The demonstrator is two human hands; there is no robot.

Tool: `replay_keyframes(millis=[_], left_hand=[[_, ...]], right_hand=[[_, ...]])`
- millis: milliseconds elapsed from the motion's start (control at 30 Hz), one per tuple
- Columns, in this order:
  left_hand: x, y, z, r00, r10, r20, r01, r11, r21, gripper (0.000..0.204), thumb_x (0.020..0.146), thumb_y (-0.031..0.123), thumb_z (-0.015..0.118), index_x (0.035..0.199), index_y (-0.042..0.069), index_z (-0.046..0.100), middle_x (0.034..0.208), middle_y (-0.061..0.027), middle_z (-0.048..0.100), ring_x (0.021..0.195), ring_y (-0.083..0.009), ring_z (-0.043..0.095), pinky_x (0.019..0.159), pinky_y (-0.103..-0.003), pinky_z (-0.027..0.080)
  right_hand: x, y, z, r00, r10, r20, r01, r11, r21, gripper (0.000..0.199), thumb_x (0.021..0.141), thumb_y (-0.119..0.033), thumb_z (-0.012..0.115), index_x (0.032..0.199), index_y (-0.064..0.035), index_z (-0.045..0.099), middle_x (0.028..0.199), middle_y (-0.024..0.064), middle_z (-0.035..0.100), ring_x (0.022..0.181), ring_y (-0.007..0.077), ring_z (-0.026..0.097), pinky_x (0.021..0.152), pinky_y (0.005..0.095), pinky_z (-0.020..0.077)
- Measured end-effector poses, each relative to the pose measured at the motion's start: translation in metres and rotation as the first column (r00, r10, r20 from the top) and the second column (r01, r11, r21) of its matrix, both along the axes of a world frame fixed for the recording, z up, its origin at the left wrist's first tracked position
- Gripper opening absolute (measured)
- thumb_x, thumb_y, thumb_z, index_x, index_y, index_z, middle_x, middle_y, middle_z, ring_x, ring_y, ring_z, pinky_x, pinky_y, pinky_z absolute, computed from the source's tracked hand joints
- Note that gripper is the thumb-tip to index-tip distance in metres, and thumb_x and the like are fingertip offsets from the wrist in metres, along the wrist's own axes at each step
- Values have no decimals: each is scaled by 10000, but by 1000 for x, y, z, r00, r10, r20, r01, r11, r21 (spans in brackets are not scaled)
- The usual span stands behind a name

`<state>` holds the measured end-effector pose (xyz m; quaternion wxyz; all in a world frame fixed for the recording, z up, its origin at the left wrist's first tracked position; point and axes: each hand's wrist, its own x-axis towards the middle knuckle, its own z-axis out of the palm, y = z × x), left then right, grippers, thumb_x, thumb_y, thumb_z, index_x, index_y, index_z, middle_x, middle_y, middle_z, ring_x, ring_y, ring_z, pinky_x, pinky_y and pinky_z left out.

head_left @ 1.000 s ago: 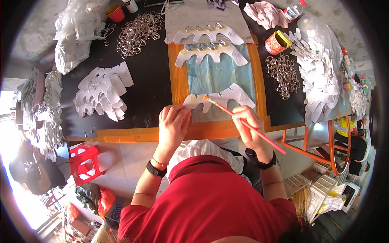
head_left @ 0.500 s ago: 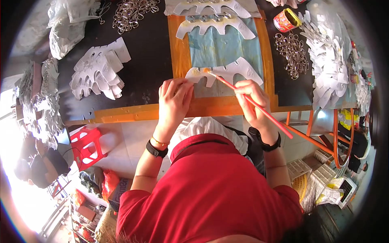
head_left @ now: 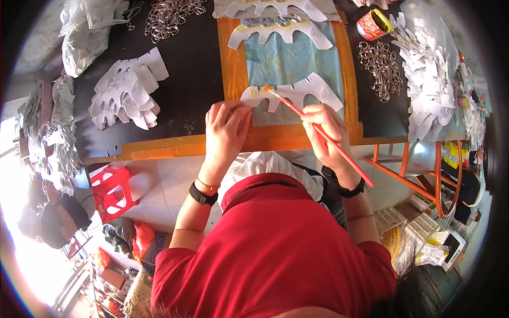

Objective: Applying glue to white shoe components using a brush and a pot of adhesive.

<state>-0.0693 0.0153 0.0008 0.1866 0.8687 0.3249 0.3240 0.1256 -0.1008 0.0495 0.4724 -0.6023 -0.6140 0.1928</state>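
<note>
A white scalloped cut-out piece (head_left: 297,93) lies on the blue-and-orange work board (head_left: 233,63). My left hand (head_left: 227,127) presses flat on the piece's left end. My right hand (head_left: 324,130) is shut on a thin red brush (head_left: 318,132), its tip touching the piece's upper left edge, where an orange smear shows. Two more white cut-out pieces (head_left: 278,29) with metal rings on them lie farther up the board.
A stack of white cut-outs (head_left: 127,93) sits left on the black table. A bigger heap (head_left: 429,79) lies right, beside loose metal rings (head_left: 379,61) and a red tin (head_left: 374,24). More rings (head_left: 172,16) at top left. A red stool (head_left: 114,188) stands below.
The view has shifted so the table sits higher in the picture. The brush tip has moved left along the cut-out's top edge. My left hand still presses on the piece.
</note>
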Motion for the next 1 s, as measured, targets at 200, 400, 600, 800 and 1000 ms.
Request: replay_keyframes(millis=[200,400,600,800,1000], left_hand=[[-1,0,-1,1000,0,-3,0,1000,10,155,764,23,697,909,63,660,965,-53,617,886,-254,567,798,-359,451],[-1,1,-2,1000,-9,12,9,1000,14,149,759,21,698,898,63,661,970,-54,620,888,-257,567,796,-367,455],[-2,1,-3,1000,-5,15,5,1000,13,148,759,30,703,896,66,662,969,-52,622,891,-255,568,793,-367,456],[-2,0,-1,1000,-2,4,2,1000,13,154,762,37,703,906,74,664,973,-48,623,898,-255,571,800,-370,453],[-2,0,-2,1000,3,6,-3,1000,7,158,764,45,703,915,76,668,969,-46,624,905,-254,573,802,-374,453]], right_hand=[[2,-3,9,1000,8,28,-8,1000,-2,99,814,58,582,879,8,527,851,142,583,756,317,583,670,372,481],[-9,3,0,998,56,-38,-55,998,21,110,808,52,591,888,0,538,855,137,589,741,313,576,656,376,474],[-11,12,-4,999,43,-24,-42,999,31,90,824,33,598,882,-1,538,862,144,592,735,312,578,651,365,477],[-11,15,-3,997,-20,-80,22,999,26,63,846,25,591,866,0,538,856,139,593,716,286,584,616,349,469],[-11,17,-5,994,-13,-104,14,1000,12,66,845,22,595,868,5,535,849,132,599,714,273,591,619,340,473]])
